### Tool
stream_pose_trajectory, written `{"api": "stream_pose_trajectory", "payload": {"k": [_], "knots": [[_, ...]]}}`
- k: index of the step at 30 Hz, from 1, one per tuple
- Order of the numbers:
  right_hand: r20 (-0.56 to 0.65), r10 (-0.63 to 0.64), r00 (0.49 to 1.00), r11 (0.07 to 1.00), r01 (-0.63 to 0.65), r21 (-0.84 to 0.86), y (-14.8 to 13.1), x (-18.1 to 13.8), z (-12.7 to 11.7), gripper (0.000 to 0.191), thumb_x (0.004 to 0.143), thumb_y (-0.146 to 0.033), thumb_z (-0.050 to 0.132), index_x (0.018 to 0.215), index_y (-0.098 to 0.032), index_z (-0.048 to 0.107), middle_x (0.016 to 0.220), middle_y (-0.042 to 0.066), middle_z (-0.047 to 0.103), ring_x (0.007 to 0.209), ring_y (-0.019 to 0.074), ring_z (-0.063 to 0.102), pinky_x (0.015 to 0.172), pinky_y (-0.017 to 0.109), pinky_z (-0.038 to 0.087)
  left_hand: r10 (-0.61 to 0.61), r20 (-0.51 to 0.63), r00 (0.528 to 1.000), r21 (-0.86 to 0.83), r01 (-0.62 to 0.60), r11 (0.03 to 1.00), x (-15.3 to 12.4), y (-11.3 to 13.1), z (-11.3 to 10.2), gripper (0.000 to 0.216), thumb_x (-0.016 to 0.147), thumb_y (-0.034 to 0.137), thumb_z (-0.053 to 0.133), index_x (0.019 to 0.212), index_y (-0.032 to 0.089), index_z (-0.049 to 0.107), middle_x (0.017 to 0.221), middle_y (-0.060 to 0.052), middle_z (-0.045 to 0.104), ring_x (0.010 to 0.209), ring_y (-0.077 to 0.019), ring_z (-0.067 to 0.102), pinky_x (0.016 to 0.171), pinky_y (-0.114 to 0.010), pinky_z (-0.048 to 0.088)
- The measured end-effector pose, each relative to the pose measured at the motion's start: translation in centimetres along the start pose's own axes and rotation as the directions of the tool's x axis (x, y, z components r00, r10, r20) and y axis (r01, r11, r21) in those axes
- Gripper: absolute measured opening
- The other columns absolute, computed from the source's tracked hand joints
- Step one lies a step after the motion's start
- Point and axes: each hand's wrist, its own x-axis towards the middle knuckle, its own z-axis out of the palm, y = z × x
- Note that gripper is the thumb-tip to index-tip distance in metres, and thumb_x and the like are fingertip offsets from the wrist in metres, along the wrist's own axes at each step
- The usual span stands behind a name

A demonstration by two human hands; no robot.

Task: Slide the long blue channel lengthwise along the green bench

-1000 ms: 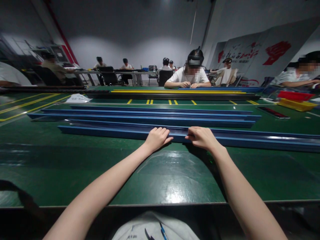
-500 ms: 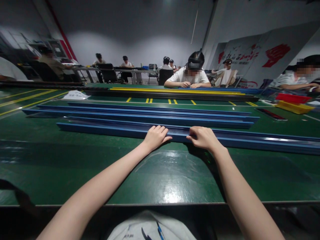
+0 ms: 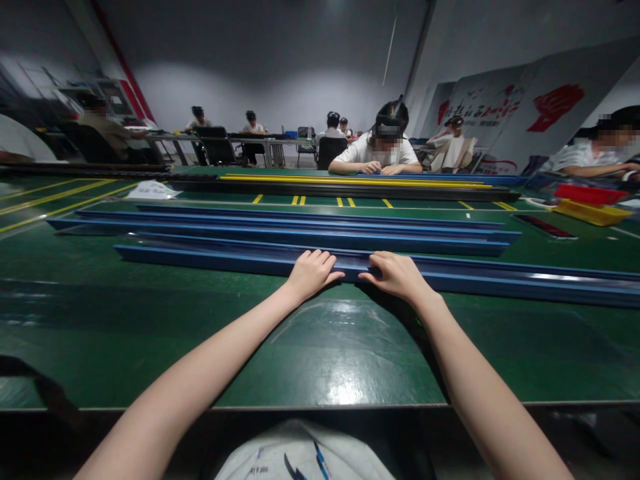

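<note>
A long blue rail lies across the green table, stretching from the left to beyond the right edge. My left hand rests on its near edge at the middle, fingers curled over it. My right hand grips the same rail a little to the right, thumb pointing left along the near face. The two hands are a short gap apart.
Two more blue rails lie parallel just behind. Farther back are black and yellow strips, a white paper, red and yellow bins at the right. People sit at the far side and at back tables.
My right hand has slid a little left along the rail, closer to my left hand. The left hand has stayed in place.
</note>
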Motion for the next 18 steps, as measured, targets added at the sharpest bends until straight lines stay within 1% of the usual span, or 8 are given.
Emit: {"api": "stream_pose_trajectory", "payload": {"k": [9, 15, 18], "knots": [[-0.008, -0.012, 1.0, 1.0, 0.012, 0.004, 0.24, 0.06, -0.21, 0.028, 0.083, -0.043, 0.047, 0.075, -0.018, 0.056, 0.081, 0.005, 0.063, 0.072, 0.0157, 0.056, 0.054, 0.024, 0.025, 0.004, -0.005, 1.0, 0.012, -0.004, 1.0, -0.1, -0.09, 0.25, 0.039, 0.086, 0.05, 0.04, 0.088, 0.015, 0.056, 0.08, -0.006, 0.061, 0.076, -0.0197, 0.054, 0.064, -0.03, 0.03], [0.006, 0.015, 1.0, 1.0, -0.015, -0.005, 0.43, -0.01, -0.37, 0.03, 0.082, -0.045, 0.047, 0.075, -0.018, 0.057, 0.081, 0.005, 0.064, 0.07, 0.0155, 0.057, 0.052, 0.024, 0.022, 0.021, -0.019, 1.0, 0.009, -0.021, 1.0, -0.18, -0.17, 0.34, 0.04, 0.086, 0.051, 0.039, 0.091, 0.014, 0.055, 0.083, -0.007, 0.061, 0.079, -0.0193, 0.053, 0.064, -0.029, 0.031], [0.02, 0.048, 0.999, 0.999, -0.048, -0.007, 0.73, -0.21, -0.39, 0.031, 0.08, -0.046, 0.047, 0.073, -0.018, 0.058, 0.079, 0.005, 0.065, 0.07, 0.0159, 0.057, 0.051, 0.025, 0.021, 0.03, -0.022, 0.999, 0.016, -0.029, 0.999, -0.17, -0.17, 0.22, 0.041, 0.086, 0.051, 0.039, 0.091, 0.014, 0.056, 0.083, -0.006, 0.061, 0.079, -0.0193, 0.053, 0.064, -0.029, 0.031]]}}
